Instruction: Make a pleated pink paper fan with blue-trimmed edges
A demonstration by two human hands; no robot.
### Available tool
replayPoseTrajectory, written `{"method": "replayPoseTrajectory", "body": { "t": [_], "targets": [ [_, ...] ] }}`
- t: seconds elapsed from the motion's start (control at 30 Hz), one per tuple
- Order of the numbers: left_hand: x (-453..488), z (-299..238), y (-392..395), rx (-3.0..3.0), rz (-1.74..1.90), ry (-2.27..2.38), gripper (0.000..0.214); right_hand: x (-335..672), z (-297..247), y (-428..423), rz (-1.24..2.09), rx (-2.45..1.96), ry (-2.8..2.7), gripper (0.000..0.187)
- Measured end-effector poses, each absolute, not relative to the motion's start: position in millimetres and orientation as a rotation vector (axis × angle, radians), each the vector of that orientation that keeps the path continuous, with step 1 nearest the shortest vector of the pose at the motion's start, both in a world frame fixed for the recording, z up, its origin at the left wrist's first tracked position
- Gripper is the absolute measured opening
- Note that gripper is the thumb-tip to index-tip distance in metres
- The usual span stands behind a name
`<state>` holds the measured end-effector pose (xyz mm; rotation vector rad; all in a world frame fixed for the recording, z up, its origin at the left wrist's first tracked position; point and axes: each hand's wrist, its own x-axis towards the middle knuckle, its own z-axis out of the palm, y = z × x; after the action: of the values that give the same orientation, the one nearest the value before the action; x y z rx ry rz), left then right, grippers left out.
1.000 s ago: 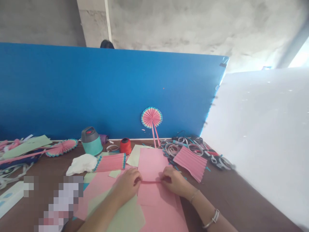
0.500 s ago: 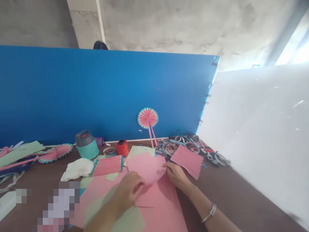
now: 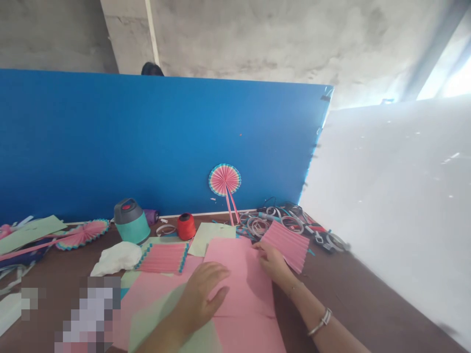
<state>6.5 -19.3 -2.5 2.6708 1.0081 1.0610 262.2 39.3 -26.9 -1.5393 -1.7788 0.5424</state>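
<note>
A pink paper sheet [image 3: 239,279] lies flat on the brown table [image 3: 349,299] in front of me, over other pink and pale green sheets. My left hand [image 3: 202,296] rests flat on its left part, fingers stretched out. My right hand [image 3: 272,262] presses the sheet's far right edge, fingers curled onto the paper. A pleated pink paper [image 3: 287,242] lies just right of that hand. Another pleated pink piece with teal edges [image 3: 164,257] lies to the left.
A blue partition [image 3: 147,142] stands behind the table with a round pink paper fan [image 3: 224,180] leaning on it. A white board [image 3: 397,206] walls the right side. A teal flask [image 3: 130,221], red thread spool [image 3: 186,225], white cloth [image 3: 116,257] and tape rolls [image 3: 272,218] lie about.
The pink sheet, pinched along a fold and then lifted and turned, now lies spread flat. My left hand has opened onto it; my right hand has moved to its far right edge.
</note>
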Motion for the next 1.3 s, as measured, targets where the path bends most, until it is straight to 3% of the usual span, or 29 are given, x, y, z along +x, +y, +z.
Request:
{"method": "replayPoseTrajectory", "body": {
  "t": [0.13, 0.33, 0.53, 0.7, 0.93, 1.07, 1.17, 1.3],
  "targets": [
    [-0.3, -8.7, -10.0, 2.629, 0.869, 1.192, 0.035, 263.9, -22.5, 36.1, 0.404, -1.619, -1.866, 0.041],
    [-3.7, -19.3, -5.7, 2.592, 0.489, 1.158, 0.039, 249.0, -25.5, 27.8, 0.259, -1.378, -2.071, 0.053],
    [-3.5, -18.3, -7.0, 2.532, 0.378, 1.192, 0.039, 255.4, -14.5, 36.3, -0.028, -1.627, -1.944, 0.03],
    [-3.2, -13.9, -8.1, 2.516, 0.35, 1.189, 0.04, 257.2, -0.6, 60.0, -0.086, -1.912, -1.91, 0.025],
    [-1.1, -14.8, -7.1, 2.567, 0.476, 1.158, 0.036, 259.6, 1.0, 99.4, 0.015, -1.828, -1.769, 0.011],
    [-0.3, -12.2, -6.3, 2.571, 0.526, 1.137, 0.036, 259.1, 11.4, 105.8, 0.152, -1.658, -1.673, 0.021],
    [-1.6, -11.6, -5.7, 2.585, 0.473, 1.108, 0.044, 247.7, 23.2, 92.3, 0.269, -1.474, -1.684, 0.027],
    [-3.3, -15.4, -4.7, 2.623, 0.393, 1.08, 0.061, 223.5, 32.3, 57.2, 0.499, -1.126, -1.707, 0.021]
  ]
}}
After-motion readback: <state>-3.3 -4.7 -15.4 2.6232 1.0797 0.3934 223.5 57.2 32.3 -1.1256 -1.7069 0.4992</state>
